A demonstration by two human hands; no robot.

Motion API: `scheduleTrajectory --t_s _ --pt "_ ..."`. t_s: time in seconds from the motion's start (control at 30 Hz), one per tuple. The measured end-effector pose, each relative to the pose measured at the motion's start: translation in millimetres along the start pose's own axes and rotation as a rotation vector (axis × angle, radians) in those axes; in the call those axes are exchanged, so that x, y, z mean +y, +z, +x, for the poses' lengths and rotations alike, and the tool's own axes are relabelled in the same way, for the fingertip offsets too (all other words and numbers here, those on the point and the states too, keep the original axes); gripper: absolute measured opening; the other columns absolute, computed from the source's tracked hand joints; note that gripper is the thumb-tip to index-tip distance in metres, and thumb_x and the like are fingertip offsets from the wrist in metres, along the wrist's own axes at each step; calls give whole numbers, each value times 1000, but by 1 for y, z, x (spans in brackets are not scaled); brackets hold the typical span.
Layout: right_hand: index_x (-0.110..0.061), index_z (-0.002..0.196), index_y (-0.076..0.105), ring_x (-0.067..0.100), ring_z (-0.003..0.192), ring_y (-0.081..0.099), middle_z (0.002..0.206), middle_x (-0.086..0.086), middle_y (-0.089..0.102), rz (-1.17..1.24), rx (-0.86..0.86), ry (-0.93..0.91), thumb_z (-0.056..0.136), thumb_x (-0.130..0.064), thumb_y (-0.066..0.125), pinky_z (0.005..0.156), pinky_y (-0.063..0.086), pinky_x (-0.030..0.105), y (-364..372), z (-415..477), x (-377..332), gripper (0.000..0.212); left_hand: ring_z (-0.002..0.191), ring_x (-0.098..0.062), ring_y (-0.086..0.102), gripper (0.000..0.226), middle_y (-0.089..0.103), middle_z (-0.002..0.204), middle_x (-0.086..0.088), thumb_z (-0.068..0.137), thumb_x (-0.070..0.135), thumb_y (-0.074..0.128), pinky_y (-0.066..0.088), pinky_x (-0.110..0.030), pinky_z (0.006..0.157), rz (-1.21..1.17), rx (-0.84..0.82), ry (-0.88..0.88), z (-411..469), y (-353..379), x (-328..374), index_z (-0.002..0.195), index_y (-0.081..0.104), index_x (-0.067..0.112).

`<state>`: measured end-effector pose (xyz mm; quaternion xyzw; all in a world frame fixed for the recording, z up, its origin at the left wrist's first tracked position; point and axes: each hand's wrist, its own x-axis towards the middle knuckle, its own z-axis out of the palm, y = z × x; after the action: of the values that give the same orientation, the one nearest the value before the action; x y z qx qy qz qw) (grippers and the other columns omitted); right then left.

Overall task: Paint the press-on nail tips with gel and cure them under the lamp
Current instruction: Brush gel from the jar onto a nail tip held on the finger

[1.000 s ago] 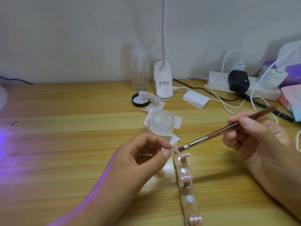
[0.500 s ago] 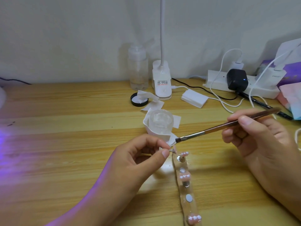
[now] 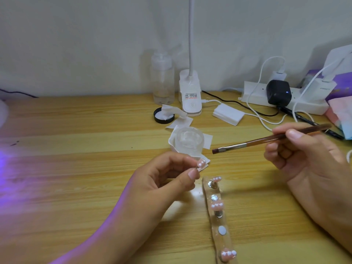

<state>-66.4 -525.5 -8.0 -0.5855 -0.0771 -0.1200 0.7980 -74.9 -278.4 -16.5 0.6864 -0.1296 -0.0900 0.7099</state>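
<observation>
Nail tip [image 3: 201, 164], pink and white, is pinched by the left hand [image 3: 162, 187] above the middle of the desk [image 3: 76, 168]; 3 more sit on the strip [image 3: 219, 222] near the front edge. The right hand [image 3: 304, 155] grips the brush [image 3: 257, 141], held off the tip, so painting looks partly done and curing is left.

Single view, worn on my head: faces forward and down at the desk [image 3: 76, 187], close above it; lamp [image 3: 190, 98] dead ahead, wall [image 3: 95, 44] behind lamp.
</observation>
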Motion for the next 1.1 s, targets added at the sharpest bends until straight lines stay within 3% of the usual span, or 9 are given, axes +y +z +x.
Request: scheduleTrajectory --t_s 0.27,0.5,0.77,0.9,1.03,1.1 --pt "-22 74 75 8 61 63 64 -1 65 3 -54 42 86 -14 48 60 52 18 6 -4 0 30 71 -1 61 18 68 79 13 73 41 70 47 -12 69 25 -4 23 -1 0 -1 86 72 30" --pt "-23 74 75 10 61 64 64 0 66 -28 -72 33 85 -13 48 60 53 19 10 -5 0 31 70 -2 61 7 67 74 14 78 26 70 48 -12 68 18 4 23 0 1 0 81 72 31" --pt "-23 84 74 13 70 67 73 0 68 -148 -16 -94 85 -27 71 66 54 21 7 -6 0 5 71 -2 63 4 70 76 12 78 28 72 47 -11 67 19 6 33 0 2 0 80 72 30" --pt "-23 79 75 9 63 64 66 -2 66 -28 -23 -33 82 -22 60 62 52 18 5 -5 0 15 71 -3 62 8 71 80 9 75 34 74 48 -13 68 21 7 37 0 1 -1 81 72 29" --pt "-22 79 75 9 61 64 63 1 66 -58 -59 19 75 -30 73 60 52 18 8 -7 0 9 73 -3 61 16 73 87 5 72 41 70 49 -14 69 32 6 32 0 0 -3 83 72 30" --pt "-22 82 76 10 62 64 65 3 67 -91 -50 27 74 -39 77 62 53 19 9 -8 1 19 76 -3 61 17 72 86 6 71 41 70 48 -13 68 34 6 34 0 0 -3 84 72 29"
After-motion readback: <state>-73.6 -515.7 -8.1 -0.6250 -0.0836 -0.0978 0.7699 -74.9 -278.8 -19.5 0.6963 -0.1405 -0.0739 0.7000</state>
